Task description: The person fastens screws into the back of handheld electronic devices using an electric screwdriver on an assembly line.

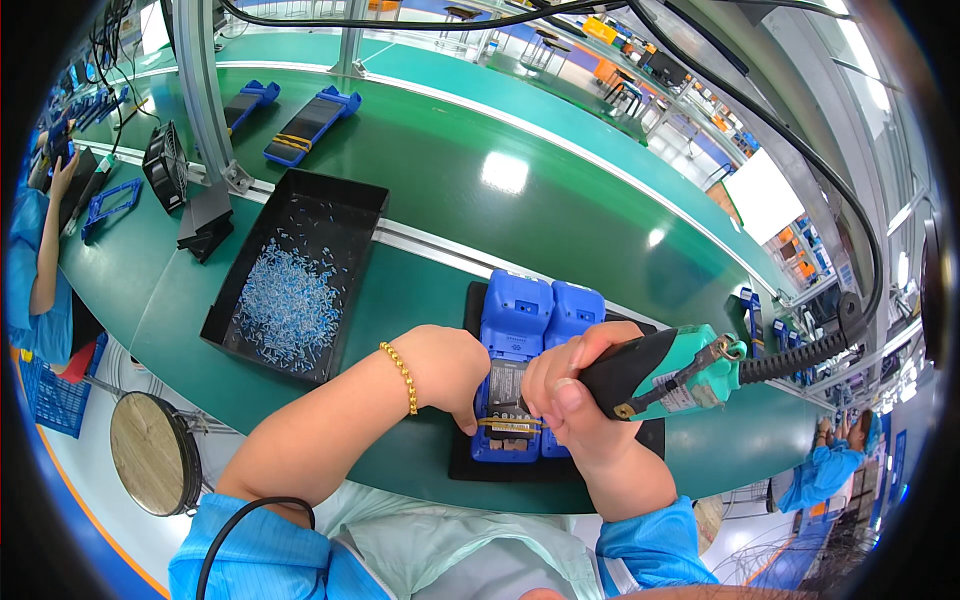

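Note:
Two blue handheld terminals [517, 318] lie side by side, back up, on a black mat [462, 462] in front of me. The left one shows a labelled battery [507, 385] and a yellow rubber band [510, 424] across its lower part. My left hand [452, 368], with a gold bead bracelet at the wrist, grips this terminal's left edge with curled fingers. An electric screwdriver [690, 372], green and black, is wrapped in my right hand [572, 388] above the right terminal, its tip hidden behind my fingers. A coiled cable [800, 362] runs from its rear.
A black tray [222, 325] of small blue-and-silver screws stands left of my left arm. Banded terminals [312, 125] lie on the green conveyor [420, 140] beyond a metal rail. At far left, a co-worker's arm [48, 240] reaches over the bench; another person [825, 470] sits far right.

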`<state>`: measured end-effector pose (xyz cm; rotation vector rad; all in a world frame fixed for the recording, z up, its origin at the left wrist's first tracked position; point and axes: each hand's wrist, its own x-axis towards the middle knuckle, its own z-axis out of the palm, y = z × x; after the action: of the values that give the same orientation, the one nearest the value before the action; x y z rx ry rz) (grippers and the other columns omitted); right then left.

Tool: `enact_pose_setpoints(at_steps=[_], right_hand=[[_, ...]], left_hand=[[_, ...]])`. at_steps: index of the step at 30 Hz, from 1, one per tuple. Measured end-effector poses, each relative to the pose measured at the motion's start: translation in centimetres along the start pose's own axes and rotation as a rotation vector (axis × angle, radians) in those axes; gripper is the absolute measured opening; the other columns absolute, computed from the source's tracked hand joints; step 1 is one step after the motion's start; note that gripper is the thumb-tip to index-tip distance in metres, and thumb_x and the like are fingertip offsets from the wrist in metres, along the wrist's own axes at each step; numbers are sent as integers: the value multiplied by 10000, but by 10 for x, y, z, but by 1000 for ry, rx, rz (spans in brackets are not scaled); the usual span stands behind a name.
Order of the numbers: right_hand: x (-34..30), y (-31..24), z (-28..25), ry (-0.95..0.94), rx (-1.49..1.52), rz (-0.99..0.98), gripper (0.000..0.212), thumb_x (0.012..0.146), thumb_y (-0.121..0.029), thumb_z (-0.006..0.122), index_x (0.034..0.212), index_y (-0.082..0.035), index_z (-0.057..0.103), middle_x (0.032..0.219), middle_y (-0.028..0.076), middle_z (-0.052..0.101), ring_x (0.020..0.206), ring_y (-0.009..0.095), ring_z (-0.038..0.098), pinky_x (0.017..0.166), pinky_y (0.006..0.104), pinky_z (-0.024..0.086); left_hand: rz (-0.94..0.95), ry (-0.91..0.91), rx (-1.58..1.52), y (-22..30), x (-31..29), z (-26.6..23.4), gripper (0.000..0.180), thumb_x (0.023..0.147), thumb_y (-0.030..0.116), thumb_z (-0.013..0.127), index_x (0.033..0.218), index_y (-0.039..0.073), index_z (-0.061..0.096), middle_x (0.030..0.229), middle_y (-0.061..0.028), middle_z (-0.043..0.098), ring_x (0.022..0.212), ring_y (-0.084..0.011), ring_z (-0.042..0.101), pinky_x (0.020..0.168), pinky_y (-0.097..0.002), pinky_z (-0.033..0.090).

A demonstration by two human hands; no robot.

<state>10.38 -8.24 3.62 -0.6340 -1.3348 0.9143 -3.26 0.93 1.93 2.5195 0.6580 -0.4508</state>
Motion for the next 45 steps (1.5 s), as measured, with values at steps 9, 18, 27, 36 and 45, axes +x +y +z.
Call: enact_pose_setpoints(at_steps=[9, 18, 27, 36, 45], right_hand=[[-3, -1, -1, -32, -7, -9, 274, 864, -47, 645, 1010, -68, 413, 565, 36, 464, 431, 120, 451, 448, 294, 403], [-1, -3, -3, -63, -39, -2, 277, 866, -59, 649, 1013, -79, 415, 574, 30, 466, 428, 117, 445, 453, 297, 407], [-3, -4, 1, 5, -18, 11, 302, 855, -87, 666, 1018, -91, 411, 574, 20, 453, 424, 118, 439, 450, 300, 397], [0, -10, -1, 14, 22, -1, 323, 850, -103, 681, 1031, -83, 415, 584, 19, 451, 438, 123, 440, 452, 299, 394], [1, -19, -8, 7, -65, -86, 464, 858, -101, 669, 1233, -35, 403, 573, 17, 454, 444, 120, 446, 438, 289, 396]], left_hand=[[-12, -16, -23, 0, 2, 1, 448, 664, 442, 810, 795, 24, 720, 767, -123, 696, 768, -295, 679, 691, -396, 537], [1, -10, -23, 0, 2, 1, 442, 664, 442, 809, 789, 28, 719, 763, -122, 695, 765, -294, 677, 690, -395, 536], [-39, -46, -18, 2, 1, -2, 468, 634, 417, 835, 874, 30, 731, 853, -120, 713, 826, -273, 690, 729, -371, 553], [-8, -1, -27, -2, 4, 5, 428, 661, 433, 809, 805, 39, 727, 779, -125, 699, 775, -297, 679, 696, -394, 536], [-11, -6, -17, -4, 6, 7, 443, 657, 450, 809, 844, 57, 724, 822, -112, 706, 808, -286, 679, 703, -385, 531]])
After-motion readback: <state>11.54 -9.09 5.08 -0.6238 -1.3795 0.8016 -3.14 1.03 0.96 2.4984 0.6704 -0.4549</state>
